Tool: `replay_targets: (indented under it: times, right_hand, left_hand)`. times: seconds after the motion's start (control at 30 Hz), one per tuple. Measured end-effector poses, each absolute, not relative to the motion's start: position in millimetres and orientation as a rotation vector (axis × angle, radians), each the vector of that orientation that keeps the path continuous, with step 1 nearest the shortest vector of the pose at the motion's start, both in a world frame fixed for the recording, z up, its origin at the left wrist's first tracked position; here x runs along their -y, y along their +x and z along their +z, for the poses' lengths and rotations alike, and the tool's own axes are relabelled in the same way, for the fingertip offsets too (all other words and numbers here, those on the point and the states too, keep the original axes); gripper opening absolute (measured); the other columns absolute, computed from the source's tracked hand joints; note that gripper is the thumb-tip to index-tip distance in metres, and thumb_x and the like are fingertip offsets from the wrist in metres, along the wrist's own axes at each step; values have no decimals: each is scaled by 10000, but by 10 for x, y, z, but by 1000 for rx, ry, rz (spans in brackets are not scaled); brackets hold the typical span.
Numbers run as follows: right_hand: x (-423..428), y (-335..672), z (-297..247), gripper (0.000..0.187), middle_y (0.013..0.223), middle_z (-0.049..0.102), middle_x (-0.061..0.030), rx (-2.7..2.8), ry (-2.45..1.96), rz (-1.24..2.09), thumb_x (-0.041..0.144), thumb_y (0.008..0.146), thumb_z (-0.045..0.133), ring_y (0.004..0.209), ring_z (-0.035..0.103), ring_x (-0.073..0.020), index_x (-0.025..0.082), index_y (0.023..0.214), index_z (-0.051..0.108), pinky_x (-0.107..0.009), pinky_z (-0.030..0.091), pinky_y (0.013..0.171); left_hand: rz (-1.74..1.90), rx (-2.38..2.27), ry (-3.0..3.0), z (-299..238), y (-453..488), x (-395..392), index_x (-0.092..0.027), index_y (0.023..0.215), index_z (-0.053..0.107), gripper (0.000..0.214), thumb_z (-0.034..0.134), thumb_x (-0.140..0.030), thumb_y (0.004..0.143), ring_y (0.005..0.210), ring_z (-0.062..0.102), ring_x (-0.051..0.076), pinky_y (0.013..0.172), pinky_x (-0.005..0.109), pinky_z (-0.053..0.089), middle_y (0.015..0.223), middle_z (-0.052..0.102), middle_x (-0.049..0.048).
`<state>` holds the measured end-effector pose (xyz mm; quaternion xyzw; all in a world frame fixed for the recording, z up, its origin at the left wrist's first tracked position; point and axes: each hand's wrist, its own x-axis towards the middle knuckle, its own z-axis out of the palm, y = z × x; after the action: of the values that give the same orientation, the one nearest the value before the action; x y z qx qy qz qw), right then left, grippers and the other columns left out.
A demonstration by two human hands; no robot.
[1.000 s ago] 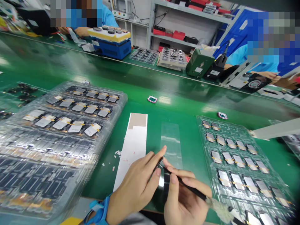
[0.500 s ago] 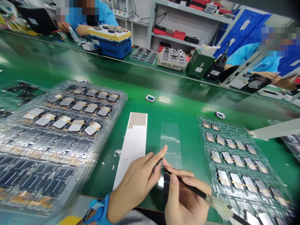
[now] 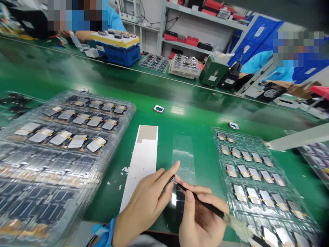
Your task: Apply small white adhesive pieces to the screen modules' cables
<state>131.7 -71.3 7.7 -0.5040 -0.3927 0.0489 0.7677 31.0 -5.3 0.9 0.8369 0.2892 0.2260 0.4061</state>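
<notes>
My left hand [image 3: 150,193], with a blue band at its wrist, pinches a small dark-edged part [image 3: 169,180] between thumb and fingers; most of it is hidden, and the index finger points forward. My right hand [image 3: 202,216] grips black tweezers [image 3: 209,206] like a pen, with pale wrapping around their rear part. Their tip meets the small part at my left fingertips. Beneath and beyond the hands lies a clear film strip [image 3: 183,156] on the green table. A white backing strip [image 3: 141,159] with a beige patch at its far end lies left of it.
A stack of clear trays [image 3: 131,109] with small screens stands at left. Another clear tray [image 3: 218,161] holding several small screens lies at right. White scraps [image 3: 125,169] lie beside the backing strip. Small frames [image 3: 158,109] sit farther back. Two people work across the bench.
The view has shifted slightly, so the scene sits a little farther left. Both hands keep nearly the same pose, with the tweezers still at the small part.
</notes>
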Motion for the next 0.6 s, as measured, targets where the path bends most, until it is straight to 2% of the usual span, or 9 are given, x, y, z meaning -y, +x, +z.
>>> replay_targets:
  times: [0.1,0.2,0.3,0.4,0.47,0.53,0.6]
  right_hand:
    - [783,1492,149,173,897,641,-24,878,-1164,125,64,956,457,895,691,-166,200,997,556,-340,598,819]
    - [904,1645,279,202,816,590,-2,1099,-1387,270,150,981,434,779,624,-125,215,999,624,-237,532,693]
    - [979,1706,409,118,711,552,20,1313,-1560,437,236,912,546,636,558,-115,197,858,642,-206,448,549]
    - [944,1943,503,266,598,490,36,1313,-1652,464,332,886,550,522,482,-105,183,667,573,-209,393,476]
    - [870,2359,554,286,581,483,37,1225,-1772,408,371,904,524,516,469,-109,171,718,611,-219,386,484]
    - [770,2951,592,264,545,431,61,1082,-1952,287,374,886,594,498,430,-101,157,737,610,-220,352,483]
    - [655,3574,600,259,577,465,61,937,-2148,184,338,888,656,522,450,-91,145,727,593,-223,391,533]
  left_hand:
    - [580,-751,1922,42,242,101,-320,1479,377,437,312,-304,1047,1059,657,222,886,367,565,1158,672,70]
    - [562,-737,1718,109,205,160,-331,1466,407,427,302,-378,1055,1192,619,228,950,355,561,1305,641,67]
    - [501,-650,1608,190,267,191,-335,1460,429,434,306,-420,1053,1102,679,231,921,355,580,1218,693,63]
    - [451,-562,1612,290,360,175,-324,1536,272,498,318,-432,1052,780,735,201,702,318,628,957,734,54]
    - [515,-495,1688,386,356,159,-318,1563,180,542,306,-442,1050,678,709,190,649,335,622,942,713,62]
    - [606,-476,1837,503,266,165,-358,1538,264,504,304,-454,1045,764,709,218,715,393,620,1021,698,76]
    - [656,-524,1986,613,112,208,-392,1440,444,425,383,-460,1025,913,686,257,771,433,609,1094,689,81]
